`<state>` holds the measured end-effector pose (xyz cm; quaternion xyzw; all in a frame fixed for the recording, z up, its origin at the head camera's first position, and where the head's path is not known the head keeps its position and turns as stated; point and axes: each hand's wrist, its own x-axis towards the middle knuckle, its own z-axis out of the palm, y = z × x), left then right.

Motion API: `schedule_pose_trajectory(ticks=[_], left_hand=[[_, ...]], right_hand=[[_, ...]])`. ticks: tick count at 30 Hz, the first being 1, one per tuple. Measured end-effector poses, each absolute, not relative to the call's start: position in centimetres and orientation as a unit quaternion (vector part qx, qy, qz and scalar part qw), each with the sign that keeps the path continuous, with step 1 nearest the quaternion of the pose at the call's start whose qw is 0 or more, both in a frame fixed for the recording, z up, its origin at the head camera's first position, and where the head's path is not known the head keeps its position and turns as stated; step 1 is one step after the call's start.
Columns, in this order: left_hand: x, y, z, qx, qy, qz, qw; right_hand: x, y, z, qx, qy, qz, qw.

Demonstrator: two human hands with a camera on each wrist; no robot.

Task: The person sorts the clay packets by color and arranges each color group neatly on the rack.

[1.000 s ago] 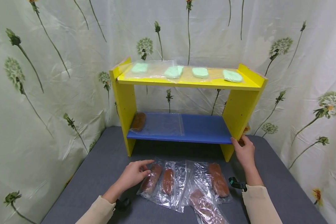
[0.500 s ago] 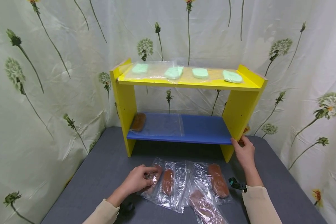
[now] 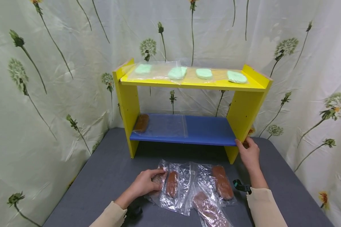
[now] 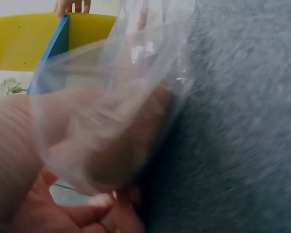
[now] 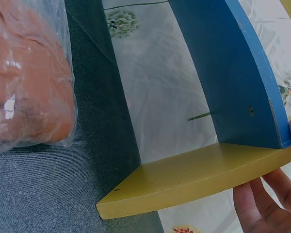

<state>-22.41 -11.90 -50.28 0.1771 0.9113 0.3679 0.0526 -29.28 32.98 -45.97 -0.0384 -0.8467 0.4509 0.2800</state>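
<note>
My left hand [image 3: 144,183] pinches the leftmost clear zip bag between thumb and fingers, with a brown oblong slab [image 4: 128,141] inside it. The left wrist view is blurred, and the bag's plastic covers part of that hand. My right hand [image 3: 249,156] grips the right side panel [image 3: 244,110] of a yellow and blue shelf unit, thumb on the front edge near the blue shelf [image 3: 206,130], fingers behind on the outer face. Right of my left hand lie more bagged brown slabs: one [image 3: 172,184] close by, another [image 3: 223,183] farther right, and one [image 3: 206,206] nearest me.
Several bagged pale green pads [image 3: 204,73] lie in a row on the yellow top shelf [image 3: 187,83]. A bagged brown slab [image 3: 142,123] sits at the left end of the blue shelf. Flower-patterned curtain [image 3: 59,94] surrounds the dark grey table [image 3: 96,183].
My left hand has moved right and slightly down from the edge of the leftmost bag, and its fingers have come together on it. The right hand keeps its grip on the panel.
</note>
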Motion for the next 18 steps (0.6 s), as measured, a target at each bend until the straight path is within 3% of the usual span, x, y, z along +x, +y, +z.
schedule_pose_trajectory(ticks=[12,18], left_hand=[[-22.6,-12.6,-51.2,0.176,0.826,0.522,0.121],[-22.8,-13.0,-51.2,0.148,0.796,0.574,0.122]], right_hand=[[-29.4,33.0,-45.9,-0.044,-0.846,0.451,0.281],[-29.3,33.0,-46.0,-0.041,-0.847,0.449,0.284]])
